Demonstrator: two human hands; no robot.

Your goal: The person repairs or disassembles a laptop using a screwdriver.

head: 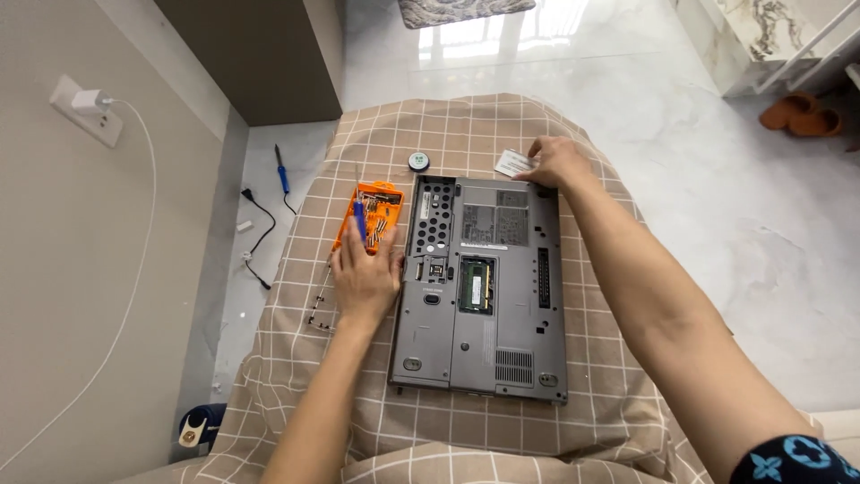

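Note:
A grey laptop (484, 287) lies upside down on a checked beige cloth (466, 125), with a memory slot open in its base. My left hand (363, 278) rests beside the laptop's left edge and holds a blue-handled screwdriver (358, 215) over an orange screwdriver-bit case (381, 202). My right hand (555, 161) reaches to the laptop's far right corner, fingers on a small white packet (512, 162) lying on the cloth.
A small round black tin (418, 160) sits beyond the laptop. Small metal parts (319, 309) lie on the cloth at left. On the floor are a blue-handled tool (282, 170), a black cable (260, 233) and orange slippers (800, 114). A white charger (90, 100) is plugged into the wall.

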